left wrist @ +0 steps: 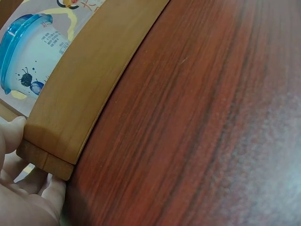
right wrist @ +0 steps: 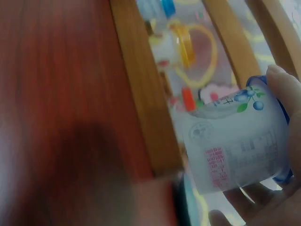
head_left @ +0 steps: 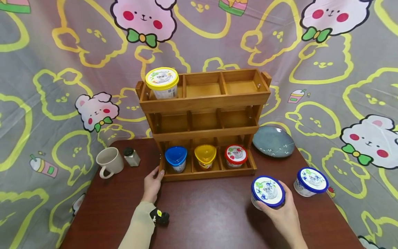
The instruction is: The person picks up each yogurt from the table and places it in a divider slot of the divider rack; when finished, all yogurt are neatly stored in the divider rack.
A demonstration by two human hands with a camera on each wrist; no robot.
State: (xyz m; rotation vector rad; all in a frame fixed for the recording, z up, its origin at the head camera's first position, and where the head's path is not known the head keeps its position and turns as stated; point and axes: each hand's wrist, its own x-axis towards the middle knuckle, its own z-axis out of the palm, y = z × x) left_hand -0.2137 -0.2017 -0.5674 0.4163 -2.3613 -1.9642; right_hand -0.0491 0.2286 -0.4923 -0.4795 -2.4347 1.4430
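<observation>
My left hand [head_left: 152, 185] grips the lower left front corner of the wooden shelf [head_left: 205, 102]; in the left wrist view, thumb and fingers [left wrist: 55, 193] pinch the shelf's end. My right hand [head_left: 285, 214] holds a blue-lidded white tub [head_left: 268, 191] above the table, right of the shelf's front. The right wrist view shows that tub [right wrist: 235, 141] from the side, with fingers around its rim. On the bottom tier stand a blue-lidded cup [head_left: 176, 158], a yellow-lidded cup [head_left: 205, 156] and a red-lidded tub [head_left: 236, 155]. A yellow-lidded tub [head_left: 162, 82] sits in the top left compartment.
Another blue-lidded tub [head_left: 311, 181] stands on the table's right side. A blue-grey plate [head_left: 273, 141] lies right of the shelf. A beige mug [head_left: 110, 162] and a small dark-capped jar [head_left: 132, 157] stand to its left. Patterned cloth [head_left: 199, 38] hangs behind.
</observation>
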